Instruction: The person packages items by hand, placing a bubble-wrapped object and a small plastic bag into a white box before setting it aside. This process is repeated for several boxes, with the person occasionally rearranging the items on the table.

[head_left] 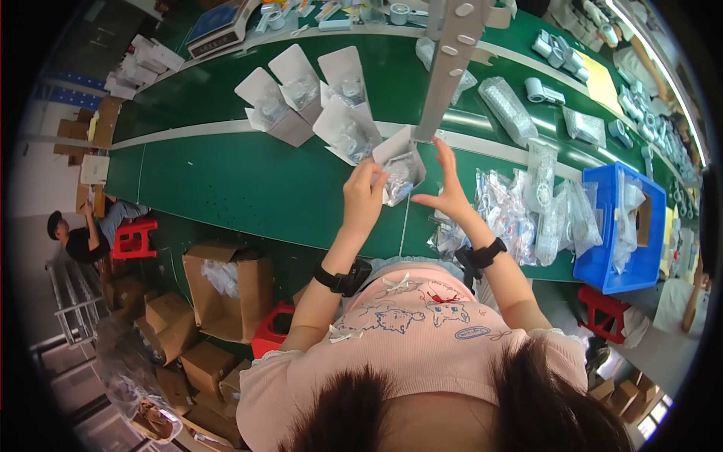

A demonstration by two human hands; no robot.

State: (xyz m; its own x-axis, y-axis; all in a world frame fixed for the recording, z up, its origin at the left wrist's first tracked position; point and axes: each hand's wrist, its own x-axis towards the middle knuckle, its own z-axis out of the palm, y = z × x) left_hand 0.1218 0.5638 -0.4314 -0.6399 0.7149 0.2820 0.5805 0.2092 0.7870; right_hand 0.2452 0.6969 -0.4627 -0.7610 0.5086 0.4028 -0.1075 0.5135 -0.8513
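Observation:
An open white box (392,145) stands on the green table in front of me, with a clear plastic bag (401,175) in its mouth. My left hand (364,192) has its fingers closed at the box's left side, by the bag; the fingertips are partly hidden. To the right of the box, my right hand (448,184) is open, thumb and fingers spread apart. Beyond my left hand stand several more open white boxes (288,124) with clear-wrapped contents. A pile of small clear bags (501,207) with white, blue and red pieces lies right of my right hand.
A blue bin (611,279) holding bubble-wrapped items stands at the right. A metal post (450,64) rises just beyond the box. Bubble-wrap pouches (506,109) and grey-white devices (544,92) lie on the far side. Cardboard boxes (226,290) fill the floor at left, where another person (86,237) sits.

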